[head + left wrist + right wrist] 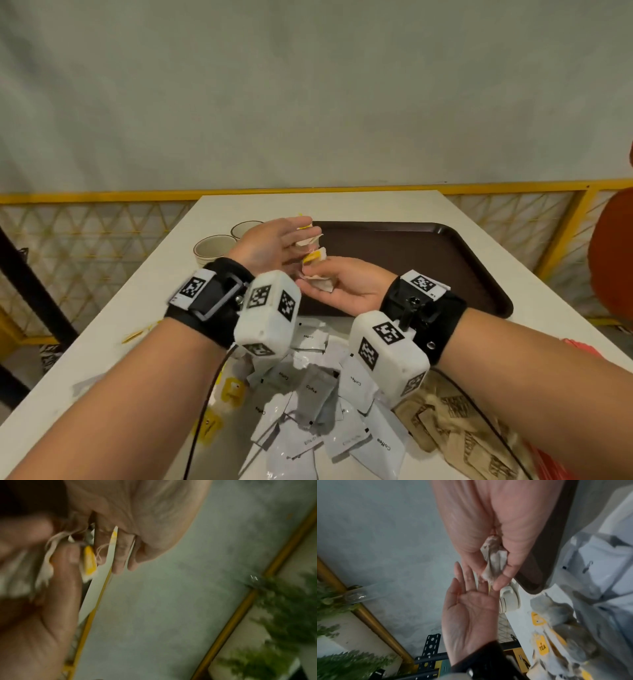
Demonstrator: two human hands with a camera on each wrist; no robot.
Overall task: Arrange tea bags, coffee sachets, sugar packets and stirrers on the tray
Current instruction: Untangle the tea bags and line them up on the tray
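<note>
Both hands meet above the near edge of the brown tray. Right hand pinches crumpled tea bags between thumb and fingers; left hand lies flat-fingered, touching them from the left.

Yellow-tagged tea bags between fingers

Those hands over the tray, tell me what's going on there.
A person is sorting hot-drink supplies at a white table. The right hand pinches a small bunch of tea bags above the near left corner of the brown tray, which has nothing on it yet. The left hand is open beside them, fingers straight. Coffee sachets, brown packets and more tea bags lie in a loose pile nearer the person. Two cups stand left of the tray.
</note>
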